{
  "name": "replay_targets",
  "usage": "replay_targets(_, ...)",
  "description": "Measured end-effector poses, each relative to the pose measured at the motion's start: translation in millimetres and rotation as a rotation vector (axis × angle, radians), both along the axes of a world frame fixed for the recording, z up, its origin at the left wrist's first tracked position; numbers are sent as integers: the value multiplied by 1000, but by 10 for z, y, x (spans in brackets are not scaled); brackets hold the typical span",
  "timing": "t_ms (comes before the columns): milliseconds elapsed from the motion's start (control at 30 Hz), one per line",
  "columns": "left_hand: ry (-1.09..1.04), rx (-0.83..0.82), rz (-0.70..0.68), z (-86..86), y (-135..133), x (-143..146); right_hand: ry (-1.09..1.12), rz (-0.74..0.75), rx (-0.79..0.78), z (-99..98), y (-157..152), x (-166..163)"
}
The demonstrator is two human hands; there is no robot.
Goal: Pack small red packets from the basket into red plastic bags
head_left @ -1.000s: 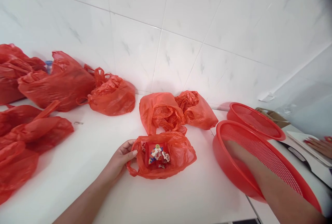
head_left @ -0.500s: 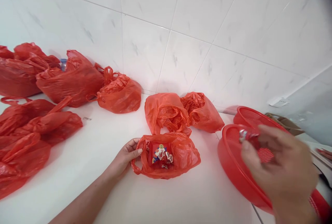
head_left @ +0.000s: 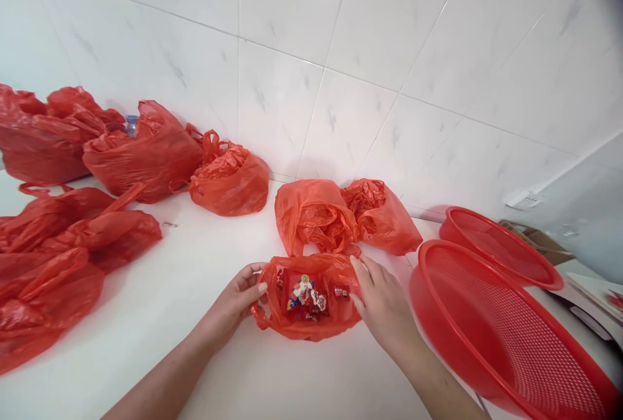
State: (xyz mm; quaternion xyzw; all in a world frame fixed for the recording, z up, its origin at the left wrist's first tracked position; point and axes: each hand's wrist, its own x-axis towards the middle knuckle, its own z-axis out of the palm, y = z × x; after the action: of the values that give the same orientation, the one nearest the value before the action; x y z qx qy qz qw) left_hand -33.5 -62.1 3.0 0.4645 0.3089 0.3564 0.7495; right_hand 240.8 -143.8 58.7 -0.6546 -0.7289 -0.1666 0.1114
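An opened red plastic bag (head_left: 311, 332) sits in front of me, its mouth facing up. Wrapped snacks show inside it: a red packet with a blue and white print (head_left: 300, 290), a dark red wrapped candy (head_left: 318, 303) and a small red wrapped piece (head_left: 341, 291) at the right. My left hand (head_left: 242, 293) pinches the bag's left edge by the handle, thumb on top. My right hand (head_left: 382, 296) is closed on the bag's right edge, the thumb near the opening; part of its fingers is hidden by the plastic.
Two red plastic bags (head_left: 318, 212) stand just behind the open one. More red bags (head_left: 146, 157) crowd the left side, one with a blue-capped bottle (head_left: 131, 124). At the right are two red mesh baskets (head_left: 487, 316), with a cardboard box (head_left: 540, 241) behind. A tiled wall (head_left: 277, 102) backs the table.
My right hand has moved left from over the baskets, where it held a small red wrapped piece, to the bag's right edge. A small red piece now shows inside the bag.
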Motion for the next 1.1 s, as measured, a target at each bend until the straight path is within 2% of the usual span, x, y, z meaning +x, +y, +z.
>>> replay_targets(100,212,24,-4,80,-120,-85,169,-51,-119,-57,36,105)
replay_targets(200,248,72,-5,235,-113,-98,568,-137,-163,-10,112,223)
replay_targets(267,174,136,62,412,-11,-68,897,-151,-59,123,165,291)
replay_targets(400,-22,356,351,900,245,11,1486,-72,433,456,190,390)
replay_targets(467,-92,443,420,1130,308,59,1674,17,590,557,168,420)
replay_targets(567,-122,534,406,1360,297,168,1844,140,589,605,148,433)
replay_targets(733,-142,667,299,1509,171,416,2151,264,492,573,194,312)
replay_targets(833,-116,766,176,1559,94,554,2237,410,355,566,214,105)
replay_targets(900,-11,855,135,1583,60,629,2151,453,244,588,206,-73)
replay_targets(1033,216,1065,218,1604,57,724,1880,314,160,679,179,-399)
replay_targets(1100,265,1104,259,1601,71,747,1758,298,-12,713,200,-513)
